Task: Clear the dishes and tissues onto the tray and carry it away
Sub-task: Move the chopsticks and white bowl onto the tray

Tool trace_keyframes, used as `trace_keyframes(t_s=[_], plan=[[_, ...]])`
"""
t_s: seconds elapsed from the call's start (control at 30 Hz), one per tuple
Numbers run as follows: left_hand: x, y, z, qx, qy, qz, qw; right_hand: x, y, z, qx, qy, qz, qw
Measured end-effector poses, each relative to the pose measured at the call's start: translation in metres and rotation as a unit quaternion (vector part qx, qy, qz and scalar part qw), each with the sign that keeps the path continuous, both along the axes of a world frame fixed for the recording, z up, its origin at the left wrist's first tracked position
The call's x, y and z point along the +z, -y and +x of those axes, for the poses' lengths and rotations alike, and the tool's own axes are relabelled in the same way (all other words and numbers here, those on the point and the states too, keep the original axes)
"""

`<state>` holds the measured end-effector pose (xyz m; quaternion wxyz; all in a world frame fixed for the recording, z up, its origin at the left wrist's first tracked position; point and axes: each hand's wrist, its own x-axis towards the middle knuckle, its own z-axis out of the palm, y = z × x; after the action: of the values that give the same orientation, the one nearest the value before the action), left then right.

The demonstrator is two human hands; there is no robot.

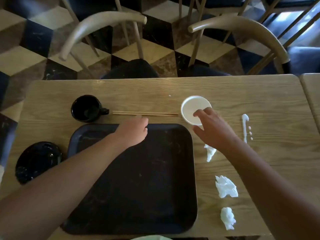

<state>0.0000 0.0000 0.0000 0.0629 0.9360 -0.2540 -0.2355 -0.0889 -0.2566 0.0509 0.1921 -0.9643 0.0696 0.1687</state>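
Observation:
A black tray (155,196) lies bare on the wooden table in front of me. Behind it lie a pair of wooden chopsticks (155,113), a black mug (86,108) to their left and a white paper cup (190,108) to their right. My left hand (134,131) hovers over the tray's far edge, fingers curled down just short of the chopsticks, holding nothing that I can see. My right hand (210,125) is spread at the cup's near rim, fingers apart. A black plate (37,161) sits left of the tray. Three crumpled tissues (226,187) lie right of the tray.
A white smear with small dots (245,126) marks the table to the right. Two wooden chairs (103,21) with dark seats stand at the far side. A second table (311,94) abuts on the right. The floor is patterned tile.

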Motion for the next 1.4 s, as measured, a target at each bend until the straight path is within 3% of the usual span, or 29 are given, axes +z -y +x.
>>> trace_keyframes(t_s=[0.1, 0.3, 0.77, 1.07, 1.4], plan=[[-0.016, 0.012, 0.030, -0.025, 0.024, 0.003, 0.999, -0.004, 0.006, 0.020, -0.017, 0.022, -0.015, 1.000], [-0.036, 0.024, 0.061, -0.090, 0.064, 0.016, 0.994, -0.014, 0.010, 0.051, -0.016, -0.018, -0.036, 0.999], [-0.045, 0.009, 0.067, -0.176, 0.131, -0.024, 0.975, -0.041, 0.005, 0.064, 0.023, -0.079, -0.086, 0.993], [-0.042, 0.023, 0.067, -0.190, 0.102, 0.038, 0.976, -0.047, 0.002, 0.071, 0.009, -0.087, -0.089, 0.992], [-0.047, 0.024, 0.076, -0.216, 0.085, 0.017, 0.973, -0.045, 0.009, 0.070, 0.006, -0.075, -0.085, 0.994]])
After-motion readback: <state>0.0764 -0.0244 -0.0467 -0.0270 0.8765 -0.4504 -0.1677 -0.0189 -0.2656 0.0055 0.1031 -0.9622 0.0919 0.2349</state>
